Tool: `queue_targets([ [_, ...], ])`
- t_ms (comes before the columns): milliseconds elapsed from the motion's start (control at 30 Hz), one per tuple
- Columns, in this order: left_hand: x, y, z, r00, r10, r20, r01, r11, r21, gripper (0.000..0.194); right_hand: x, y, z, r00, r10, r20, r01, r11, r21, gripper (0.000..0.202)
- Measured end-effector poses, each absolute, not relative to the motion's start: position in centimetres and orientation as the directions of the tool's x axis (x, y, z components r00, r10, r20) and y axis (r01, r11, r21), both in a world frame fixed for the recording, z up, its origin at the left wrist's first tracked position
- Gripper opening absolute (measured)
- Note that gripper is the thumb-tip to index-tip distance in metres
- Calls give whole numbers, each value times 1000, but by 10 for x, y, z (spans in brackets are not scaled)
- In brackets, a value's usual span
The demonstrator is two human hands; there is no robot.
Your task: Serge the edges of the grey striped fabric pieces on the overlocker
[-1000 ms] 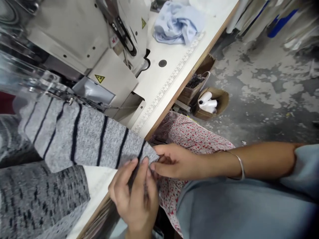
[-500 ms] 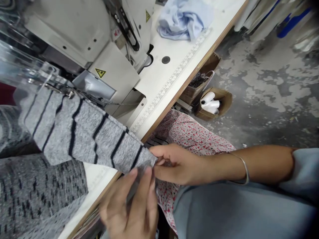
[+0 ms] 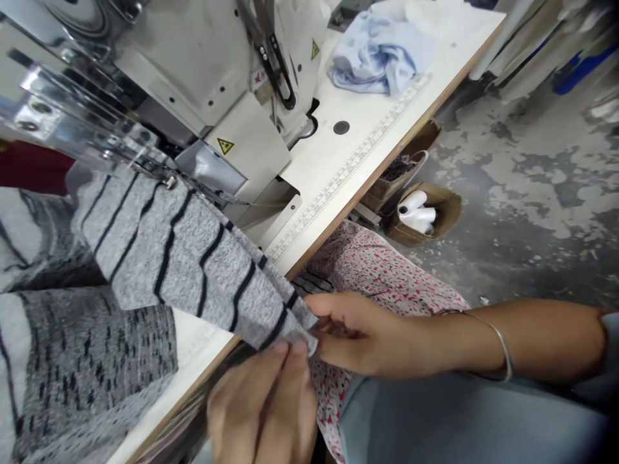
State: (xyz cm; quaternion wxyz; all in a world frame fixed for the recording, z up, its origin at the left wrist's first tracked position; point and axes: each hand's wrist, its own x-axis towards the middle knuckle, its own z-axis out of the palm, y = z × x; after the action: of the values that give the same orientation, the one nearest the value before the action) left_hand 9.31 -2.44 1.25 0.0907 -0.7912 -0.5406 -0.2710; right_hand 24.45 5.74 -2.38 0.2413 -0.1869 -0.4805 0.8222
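A grey knit fabric piece (image 3: 188, 258) with dark stripes stretches from the sewing machine's metal feed parts down past the table edge. My right hand (image 3: 358, 328), wearing a thin bangle, pinches its near end between thumb and fingers. Right beside it, my left hand (image 3: 265, 403) is closed on the lower corner of the same end, fingertips pressed together. Along the upper side, two layers of the fabric show slightly apart. My left thumb is hidden.
The sewing machine (image 3: 193, 71) stands at upper left. Light blue cloth (image 3: 372, 55) lies on the white table (image 3: 324, 164), which bears a printed ruler. More grey fabric (image 3: 97, 348) lies at left. Below stands a cardboard box (image 3: 452, 216) with white thread cones (image 3: 416, 211).
The view has shifted, so the machine and table sit further right. My left fingers have drawn together on the fabric corner. The two layers at the near end now show further apart.
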Motion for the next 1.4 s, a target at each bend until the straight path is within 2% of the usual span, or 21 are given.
queue_targets([
  [133,87,-22,1,265,825,499,924,-364,112,35,246,59,-21,-814,574,-84,-241,-467,-851,18],
  [333,90,-26,-13,115,835,539,929,-283,240,33,245,67,-20,-853,504,-137,-216,-580,-786,30],
  [500,94,-25,-10,32,836,548,938,-214,272,29,244,73,-19,-903,426,-50,-199,-518,-832,16],
  [600,95,-24,-3,-50,871,489,916,-156,371,23,244,74,-17,-900,430,-63,-196,-530,-825,8],
  [733,100,-22,3,-151,921,360,854,-62,516,24,243,76,-16,-862,495,-106,-171,-483,-859,11],
  [833,102,-23,5,-238,905,352,816,-9,578,21,243,76,-17,-850,515,-114,-167,-468,-868,15],
  [900,99,-25,5,-190,871,454,867,-68,494,20,244,75,-18,-837,536,-109,-185,-466,-865,16],
  [967,95,-26,5,30,812,583,943,-217,253,24,245,73,-18,-831,547,-101,-201,-465,-862,16],
  [1033,93,-27,3,225,767,601,948,-315,47,32,247,71,-17,-830,548,-101,-197,-458,-867,15],
  [1067,93,-27,3,263,765,588,944,-329,6,35,248,70,-16,-827,552,-102,-188,-444,-876,13],
  [1200,94,-24,4,267,801,536,942,-334,29,31,251,67,-12,-818,564,-109,-116,-348,-930,9],
  [1400,91,-27,2,289,831,475,928,-365,73,29,257,71,-8,-848,517,-115,-40,-279,-960,19],
])
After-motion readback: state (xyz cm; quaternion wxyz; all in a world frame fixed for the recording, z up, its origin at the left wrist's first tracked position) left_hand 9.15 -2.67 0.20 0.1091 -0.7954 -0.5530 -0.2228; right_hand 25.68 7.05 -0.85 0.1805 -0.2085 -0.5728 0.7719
